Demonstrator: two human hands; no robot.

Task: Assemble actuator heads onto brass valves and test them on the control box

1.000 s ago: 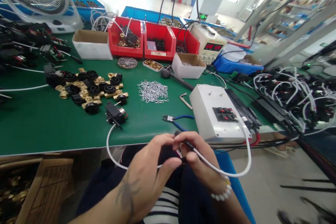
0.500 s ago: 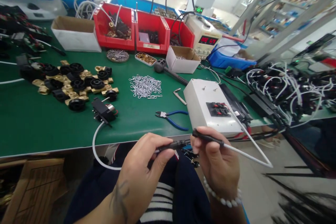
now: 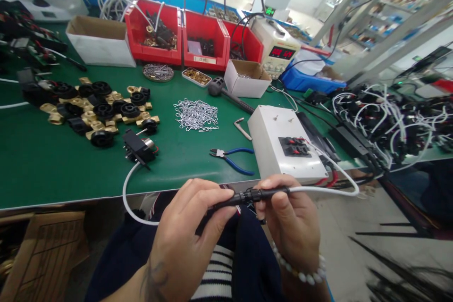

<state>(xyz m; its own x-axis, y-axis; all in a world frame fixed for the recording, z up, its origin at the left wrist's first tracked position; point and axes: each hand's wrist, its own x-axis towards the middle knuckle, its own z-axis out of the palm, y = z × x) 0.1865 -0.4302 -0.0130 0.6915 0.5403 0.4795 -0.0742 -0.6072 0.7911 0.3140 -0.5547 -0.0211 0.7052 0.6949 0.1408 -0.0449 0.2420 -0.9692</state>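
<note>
My left hand (image 3: 193, 231) pinches a black cable connector (image 3: 226, 200) between thumb and fingers. A white cable from it loops up to a small black motor unit (image 3: 139, 147) on the bench. My right hand (image 3: 292, 217) grips a second black cable connector (image 3: 271, 193), whose white cable (image 3: 327, 190) bends round to the terminals on a white box (image 3: 286, 141). The two connectors meet end to end in line, just above my lap; whether they are fully locked I cannot tell. Blue-handled cutting pliers (image 3: 233, 159) lie on the bench beyond my hands.
On the green bench (image 3: 71, 174) are a pile of metal clips (image 3: 196, 115), brass fittings with black knobs (image 3: 102, 111), a hex key (image 3: 242, 129) and a black mallet (image 3: 230, 94). Red bins (image 3: 154, 54) and a power supply (image 3: 276, 47) stand behind. Tangled white cables (image 3: 385, 122) lie right.
My right hand has lowered and levelled its connector, bringing it end to end with the one in my left hand. The white cable on the right has swung upward.
</note>
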